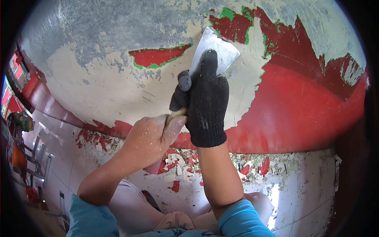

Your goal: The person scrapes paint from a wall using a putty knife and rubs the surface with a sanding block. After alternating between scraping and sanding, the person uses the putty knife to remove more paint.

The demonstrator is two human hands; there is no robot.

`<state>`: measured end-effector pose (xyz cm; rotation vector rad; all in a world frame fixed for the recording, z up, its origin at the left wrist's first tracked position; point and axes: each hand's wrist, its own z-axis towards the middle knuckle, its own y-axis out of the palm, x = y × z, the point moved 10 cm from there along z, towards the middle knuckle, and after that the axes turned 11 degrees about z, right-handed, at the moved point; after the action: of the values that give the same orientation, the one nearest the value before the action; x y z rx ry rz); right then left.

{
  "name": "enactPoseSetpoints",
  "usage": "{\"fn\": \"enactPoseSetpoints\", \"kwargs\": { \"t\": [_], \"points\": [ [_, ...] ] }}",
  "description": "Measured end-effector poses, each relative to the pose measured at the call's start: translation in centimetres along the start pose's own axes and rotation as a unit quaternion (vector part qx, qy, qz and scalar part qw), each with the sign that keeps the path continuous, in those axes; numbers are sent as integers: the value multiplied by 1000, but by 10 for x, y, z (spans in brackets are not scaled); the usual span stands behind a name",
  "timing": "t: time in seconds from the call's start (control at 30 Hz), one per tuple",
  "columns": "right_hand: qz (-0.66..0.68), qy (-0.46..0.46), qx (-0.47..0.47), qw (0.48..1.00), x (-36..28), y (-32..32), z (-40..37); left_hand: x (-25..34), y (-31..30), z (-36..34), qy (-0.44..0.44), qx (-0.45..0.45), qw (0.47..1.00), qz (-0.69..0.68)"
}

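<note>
A metal scraper point(216, 50) with a wide flat blade is pressed against a wall point(118, 91) whose red paint is partly stripped to bare cream plaster. My right hand point(205, 106), in a black knit glove, grips the scraper just below the blade with one finger stretched up along the blade. My bare left hand point(152, 136), dusted with paint specks, is closed round the wooden handle end below it. The blade's edge meets a remaining red and green paint patch point(233, 25) near the top.
A large unscraped red area point(300, 110) covers the wall to the right. Red paint flakes point(177, 164) litter the pale tiled floor point(308, 185) along the wall's base. My knees point(173, 219) are bent below. A metal ladder-like frame point(37, 160) stands at the left.
</note>
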<state>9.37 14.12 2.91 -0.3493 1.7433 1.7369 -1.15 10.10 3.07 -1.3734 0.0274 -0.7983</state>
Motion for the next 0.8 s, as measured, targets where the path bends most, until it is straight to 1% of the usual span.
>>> {"fn": "enactPoseSetpoints", "kwargs": {
  "t": [0.07, 0.13, 0.17, 0.23, 0.3, 0.37, 0.4, 0.43, 0.5, 0.53, 0.57, 0.63, 0.67, 0.7, 0.77, 0.8],
  "points": [
    [-3, 1, 0, 1000, 3, -2, -3, -6, 7, -3, -13, -8, 1000, 9],
    [-18, 18, 21, 999, 3, -7, -8, 4, 1, -2, -5, -2, 1000, -9],
    [-19, 15, 20, 1000, -1, -7, -8, 9, -1, -1, 3, 0, 1000, -24],
    [-2, 9, -1, 1000, -6, -3, -6, 8, 1, 0, 4, -7, 1000, -12],
    [0, 6, 2, 1000, 0, -6, -7, 2, 11, -5, -3, -19, 1000, -2],
    [-3, -5, 0, 1000, 1, -8, -8, -3, 19, -13, -23, 5, 999, -30],
    [-32, -1, 11, 999, 1, -12, -8, -2, 22, -13, -32, -20, 999, -31],
    [-61, 3, 23, 998, -1, -15, -8, 2, 20, -9, -27, -18, 999, -32],
    [-55, -25, -1, 998, -15, -8, -5, 7, 20, 0, -37, -27, 998, -44],
    [-72, -17, 14, 997, -17, -12, -5, 8, 24, 0, 0, 16, 999, -34],
    [-74, -14, 14, 997, -19, -12, -6, 9, 28, 0, -3, 15, 999, -37],
    [-105, -4, 21, 994, -21, -16, -9, 14, 33, -1, -17, 31, 995, -88],
    [-130, -13, 39, 991, -25, -23, -10, 14, 42, -4, -39, 12, 993, -107],
    [-133, -16, 39, 990, -28, -26, -12, 19, 47, -5, -37, 13, 993, -110],
    [-127, -25, 74, 989, -39, -42, -16, 29, 62, -4, -24, 5, 990, -138],
    [-120, -3, 73, 990, -42, -48, -17, 37, 66, -1, -4, 11, 986, -168]
  ]
}}
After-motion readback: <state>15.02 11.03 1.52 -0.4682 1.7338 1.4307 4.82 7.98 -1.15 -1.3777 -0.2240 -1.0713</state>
